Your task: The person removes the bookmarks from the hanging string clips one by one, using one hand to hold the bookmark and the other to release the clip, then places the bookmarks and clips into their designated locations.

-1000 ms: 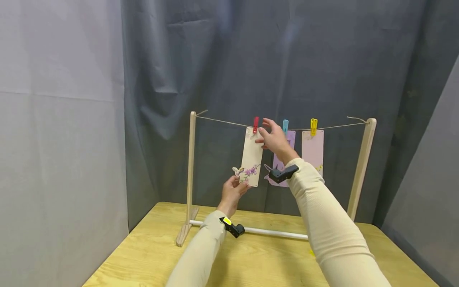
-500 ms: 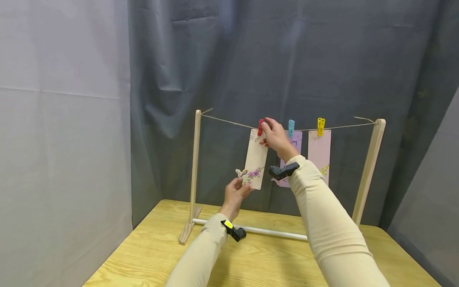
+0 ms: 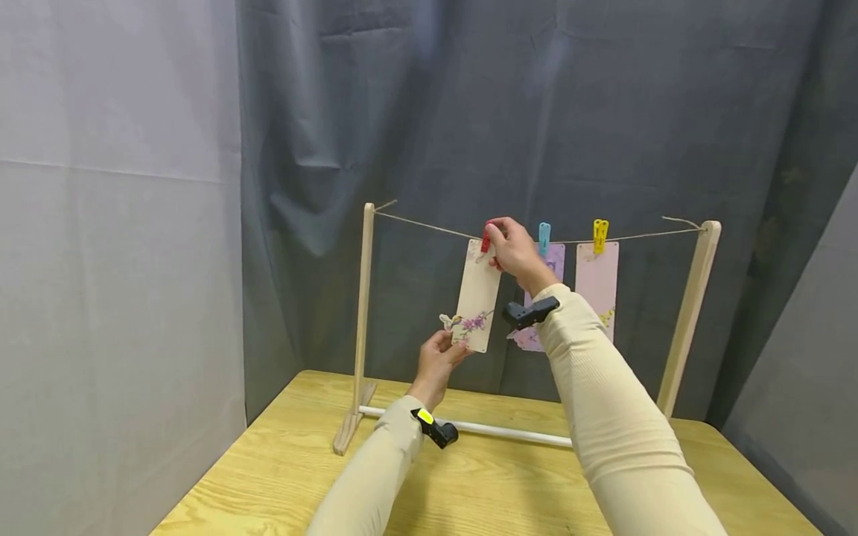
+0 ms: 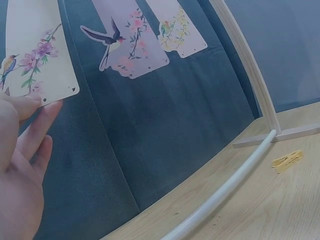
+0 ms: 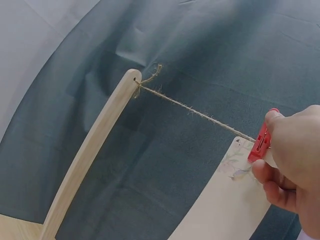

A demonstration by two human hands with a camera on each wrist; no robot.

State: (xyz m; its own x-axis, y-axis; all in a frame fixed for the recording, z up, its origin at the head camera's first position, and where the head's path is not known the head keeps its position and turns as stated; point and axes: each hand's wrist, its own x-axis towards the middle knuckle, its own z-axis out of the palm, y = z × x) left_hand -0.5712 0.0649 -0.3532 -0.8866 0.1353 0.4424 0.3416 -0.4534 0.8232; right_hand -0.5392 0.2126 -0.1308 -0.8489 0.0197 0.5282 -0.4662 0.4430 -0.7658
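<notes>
Right hand (image 3: 515, 251): thumb and finger pinching the upper end of a red clothespin (image 5: 260, 143), the other fingers curled in below. We see the clothespin's lower end overlapping the top of a cream card (image 3: 478, 286) at the twine (image 5: 195, 111); we cannot tell how firmly it bites.

Left hand (image 3: 437, 366): thumb in front, fingers behind, pinching the same card at its bottom edge. The card hangs slightly tilted, its top leaning right. We note purple blossoms and a small bird at its foot, the bird projecting past the left edge.

Just to its right, partly behind the right arm, we find a lilac card (image 4: 131, 42) with a swallow, under a light blue clothespin (image 3: 544, 235). Next along, a pink card (image 3: 596, 275) with yellow blossoms, under a yellow clothespin (image 3: 600, 235).

The twine runs between two wooden posts, left (image 3: 364, 313) and right (image 3: 687, 327), joined low by a white rod (image 3: 516, 434). On the wooden table (image 3: 268, 454), near the right post's foot, lies a yellow clip (image 4: 287, 161). Behind all, a dark grey curtain (image 3: 402, 134).
</notes>
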